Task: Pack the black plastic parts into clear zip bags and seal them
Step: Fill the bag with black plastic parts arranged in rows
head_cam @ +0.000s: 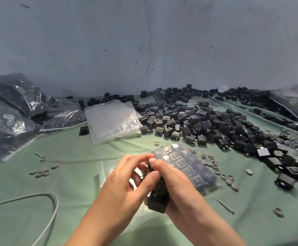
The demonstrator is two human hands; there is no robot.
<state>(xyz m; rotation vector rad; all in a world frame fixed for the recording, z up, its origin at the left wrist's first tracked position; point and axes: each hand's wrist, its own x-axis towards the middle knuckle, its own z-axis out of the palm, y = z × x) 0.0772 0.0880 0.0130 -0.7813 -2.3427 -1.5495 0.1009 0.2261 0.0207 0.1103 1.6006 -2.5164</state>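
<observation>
Your right hand (171, 178) curls round a black part (158, 199) low in the middle, and your left hand (125, 176) pinches at its top end with thumb and fingertips; what sits between those fingertips is too blurred to tell. Both hands hover above the green cloth (77, 174), so a loosened pinch would likely drop the part among the grey rings (210, 163) scattered to your right, close to the thin pin (225, 206). Just behind your right hand lies a filled clear bag (185, 167) with black parts in rows. Whether its zip is closed cannot be told, and if it is open, a nudge from your knuckles could spill it. A grey cable (55, 203) loops at your left. Farther off, the stack of empty zip bags (111, 119) touches the heap of loose black parts (206, 121), so pulling a bag free may drag parts along. Packed bags (11, 110) are piled far left against the wall (91, 41).
</observation>
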